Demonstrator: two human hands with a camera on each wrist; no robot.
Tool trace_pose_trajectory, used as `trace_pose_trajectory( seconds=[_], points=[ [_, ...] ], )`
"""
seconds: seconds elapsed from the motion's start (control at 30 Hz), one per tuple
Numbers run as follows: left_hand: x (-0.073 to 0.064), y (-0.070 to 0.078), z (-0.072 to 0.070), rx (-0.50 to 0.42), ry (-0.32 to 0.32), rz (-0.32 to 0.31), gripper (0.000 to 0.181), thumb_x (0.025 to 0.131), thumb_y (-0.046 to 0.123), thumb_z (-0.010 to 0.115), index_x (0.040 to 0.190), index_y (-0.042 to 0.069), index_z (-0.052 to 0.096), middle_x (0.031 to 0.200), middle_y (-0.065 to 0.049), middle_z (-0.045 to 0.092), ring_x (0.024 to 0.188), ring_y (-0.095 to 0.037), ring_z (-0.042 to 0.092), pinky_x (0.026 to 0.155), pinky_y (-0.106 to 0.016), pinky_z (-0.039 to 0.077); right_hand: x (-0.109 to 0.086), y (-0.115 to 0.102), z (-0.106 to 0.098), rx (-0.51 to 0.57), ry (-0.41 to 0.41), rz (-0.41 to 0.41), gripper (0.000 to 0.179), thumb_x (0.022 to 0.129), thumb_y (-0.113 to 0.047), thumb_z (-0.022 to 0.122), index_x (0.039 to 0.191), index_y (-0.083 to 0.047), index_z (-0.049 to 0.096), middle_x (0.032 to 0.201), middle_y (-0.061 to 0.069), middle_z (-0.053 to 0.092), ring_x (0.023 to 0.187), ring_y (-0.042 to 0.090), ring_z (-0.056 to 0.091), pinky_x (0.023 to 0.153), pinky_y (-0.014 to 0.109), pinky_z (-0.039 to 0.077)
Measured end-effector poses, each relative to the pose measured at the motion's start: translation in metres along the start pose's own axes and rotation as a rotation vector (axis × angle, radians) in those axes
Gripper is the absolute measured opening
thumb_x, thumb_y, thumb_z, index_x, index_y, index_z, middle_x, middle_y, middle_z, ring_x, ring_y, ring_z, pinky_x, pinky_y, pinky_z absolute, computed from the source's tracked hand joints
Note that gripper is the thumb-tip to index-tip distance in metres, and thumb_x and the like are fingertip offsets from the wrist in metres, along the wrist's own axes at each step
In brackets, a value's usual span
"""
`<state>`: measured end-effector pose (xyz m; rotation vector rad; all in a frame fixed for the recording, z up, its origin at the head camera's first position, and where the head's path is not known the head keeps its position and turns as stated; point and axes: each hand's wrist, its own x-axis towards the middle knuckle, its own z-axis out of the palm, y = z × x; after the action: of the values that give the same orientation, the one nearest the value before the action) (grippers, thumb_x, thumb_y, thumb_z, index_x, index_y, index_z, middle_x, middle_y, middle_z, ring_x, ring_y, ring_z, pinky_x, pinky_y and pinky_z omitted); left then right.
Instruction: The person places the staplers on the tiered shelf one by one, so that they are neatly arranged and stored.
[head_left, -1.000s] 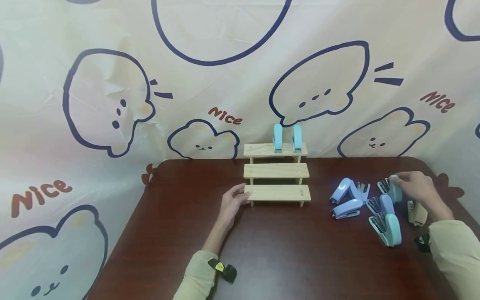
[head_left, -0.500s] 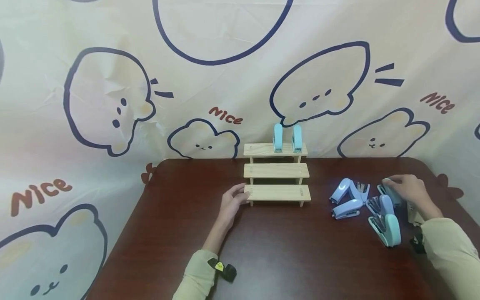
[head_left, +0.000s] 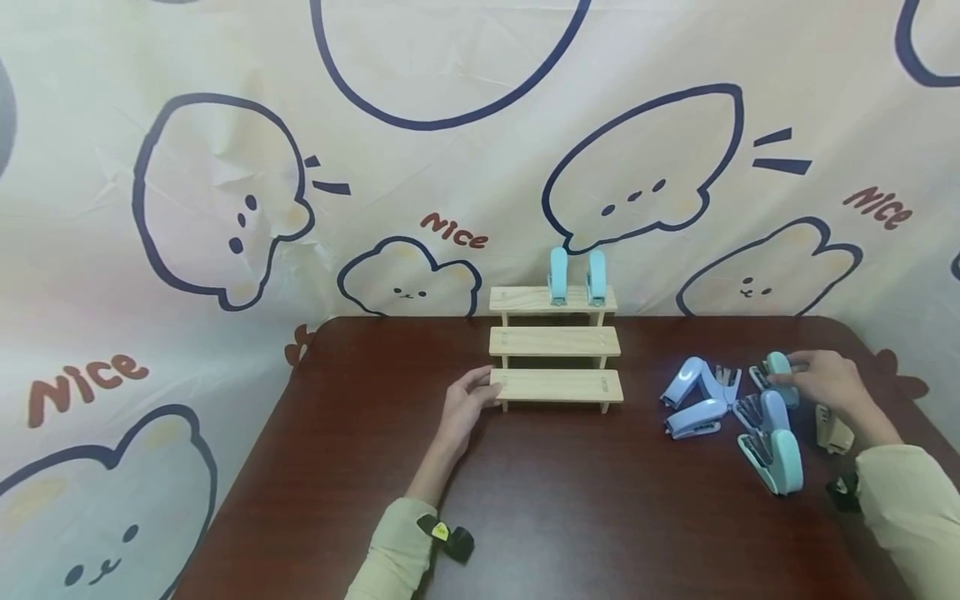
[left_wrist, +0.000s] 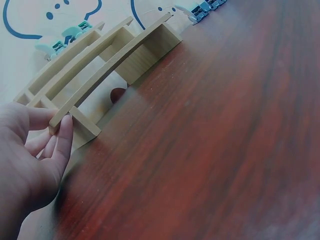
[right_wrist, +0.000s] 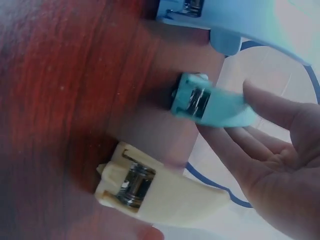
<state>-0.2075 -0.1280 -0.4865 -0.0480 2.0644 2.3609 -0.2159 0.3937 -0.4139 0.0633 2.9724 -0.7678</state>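
My left hand (head_left: 459, 414) pinches the left end of the lowest step of a three-step wooden shelf rack (head_left: 555, 386); in the left wrist view, thumb and fingers sit either side of that board (left_wrist: 102, 75). Over on the right, my right hand (head_left: 828, 383) grips a teal stapler (head_left: 782, 382) from its right side. The right wrist view shows this stapler (right_wrist: 220, 106) between thumb and fingers, slightly blurred. Close by lies a cream stapler (right_wrist: 165, 192). Two light-blue staplers (head_left: 558, 275) stand upright on the top step.
Left of the held stapler lie several blue-violet staplers (head_left: 693, 418), close together. Nearer the front is a mint stapler (head_left: 786, 462). A cartoon-printed cloth (head_left: 420, 183) rises behind the dark wooden table (head_left: 360, 433).
My right hand first shifted left over the teal stapler, then back right and lower on its side. The stapler has moved slightly left. My left hand stays on the rack.
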Motion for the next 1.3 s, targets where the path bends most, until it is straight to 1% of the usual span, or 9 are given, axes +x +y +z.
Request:
trace_pose_trajectory(
  seconds=[0.13, 0.37, 0.63, 0.7, 0.83, 1.0, 1.13, 1.23, 1.3],
  points=[
    [0.0, -0.001, 0.0, -0.005, -0.003, 0.0, 0.047, 0.096, 0.001, 0.067, 0.139, -0.012, 0.056, 0.127, -0.027, 0.064, 0.092, -0.012, 0.067, 0.08, -0.025, 0.058, -0.001, -0.004, -0.001, -0.001, 0.073, 0.005, 0.056, 0.097, -0.016, 0.069, 0.124, 0.029, 0.05, 0.118, 0.049, 0.055, 0.1, 0.062, 0.053, 0.071, 0.065, 0.051],
    [-0.001, 0.001, 0.001, -0.004, 0.001, 0.005, 0.047, 0.095, 0.001, 0.067, 0.139, -0.012, 0.055, 0.126, -0.026, 0.064, 0.091, -0.013, 0.067, 0.08, -0.025, 0.059, 0.0, -0.011, -0.01, 0.039, 0.159, 0.032, 0.059, 0.099, -0.024, 0.066, 0.125, 0.027, 0.051, 0.116, 0.045, 0.058, 0.1, 0.058, 0.052, 0.073, 0.063, 0.048],
    [-0.001, 0.0, 0.0, 0.002, -0.005, 0.001, 0.049, 0.096, 0.001, 0.067, 0.14, -0.013, 0.053, 0.129, -0.03, 0.062, 0.093, -0.014, 0.067, 0.081, -0.026, 0.058, 0.001, -0.039, -0.032, 0.084, 0.199, 0.045, 0.062, 0.103, -0.032, 0.064, 0.126, 0.024, 0.054, 0.113, 0.043, 0.06, 0.094, 0.047, 0.055, 0.059, 0.032, 0.046],
    [-0.001, 0.001, 0.0, 0.002, -0.004, 0.005, 0.048, 0.096, 0.001, 0.067, 0.14, -0.013, 0.054, 0.129, -0.03, 0.062, 0.092, -0.014, 0.067, 0.081, -0.026, 0.058, 0.001, -0.047, -0.037, 0.119, 0.203, 0.053, 0.065, 0.103, -0.037, 0.063, 0.128, 0.022, 0.055, 0.113, 0.042, 0.061, 0.095, 0.046, 0.055, 0.06, 0.03, 0.047],
    [-0.001, 0.0, 0.0, -0.001, -0.001, 0.001, 0.049, 0.095, 0.001, 0.067, 0.14, -0.014, 0.053, 0.128, -0.029, 0.063, 0.092, -0.014, 0.067, 0.081, -0.025, 0.058, 0.0, -0.066, -0.045, 0.194, 0.206, 0.085, 0.078, 0.101, -0.05, 0.061, 0.137, 0.019, 0.051, 0.126, 0.041, 0.055, 0.106, 0.05, 0.054, 0.065, 0.031, 0.046],
    [-0.001, 0.001, 0.001, 0.004, -0.002, 0.0, 0.051, 0.095, 0.002, 0.067, 0.141, -0.014, 0.052, 0.128, -0.027, 0.063, 0.093, -0.015, 0.068, 0.081, -0.026, 0.059, -0.002, -0.091, -0.053, 0.252, 0.226, 0.054, 0.081, 0.102, -0.052, 0.058, 0.144, 0.016, 0.047, 0.135, 0.04, 0.053, 0.111, 0.049, 0.056, 0.065, 0.02, 0.046],
    [0.0, 0.003, 0.003, 0.006, -0.004, 0.003, 0.05, 0.095, 0.003, 0.068, 0.141, -0.012, 0.054, 0.128, -0.026, 0.063, 0.094, -0.015, 0.068, 0.081, -0.027, 0.059, -0.003, -0.114, -0.06, 0.281, 0.26, -0.008, 0.076, 0.101, -0.05, 0.06, 0.145, 0.012, 0.05, 0.133, 0.037, 0.056, 0.09, 0.019, 0.064, 0.061, 0.012, 0.049],
    [0.0, 0.003, 0.002, 0.004, 0.0, -0.006, 0.049, 0.095, 0.002, 0.068, 0.14, -0.012, 0.055, 0.128, -0.027, 0.063, 0.094, -0.016, 0.068, 0.08, -0.026, 0.059, -0.006, -0.132, -0.062, 0.321, 0.259, -0.032, 0.078, 0.1, -0.051, 0.062, 0.147, 0.01, 0.048, 0.137, 0.035, 0.054, 0.074, -0.007, 0.057, 0.063, 0.01, 0.051],
    [-0.002, 0.004, 0.001, 0.004, 0.009, -0.007, 0.049, 0.095, 0.002, 0.068, 0.14, -0.013, 0.054, 0.128, -0.028, 0.063, 0.094, -0.016, 0.068, 0.079, -0.026, 0.059, -0.006, -0.146, -0.063, 0.348, 0.249, -0.044, 0.081, 0.099, -0.051, 0.064, 0.149, 0.01, 0.046, 0.138, 0.035, 0.053, 0.071, -0.012, 0.055, 0.064, 0.009, 0.051]
  ],
)
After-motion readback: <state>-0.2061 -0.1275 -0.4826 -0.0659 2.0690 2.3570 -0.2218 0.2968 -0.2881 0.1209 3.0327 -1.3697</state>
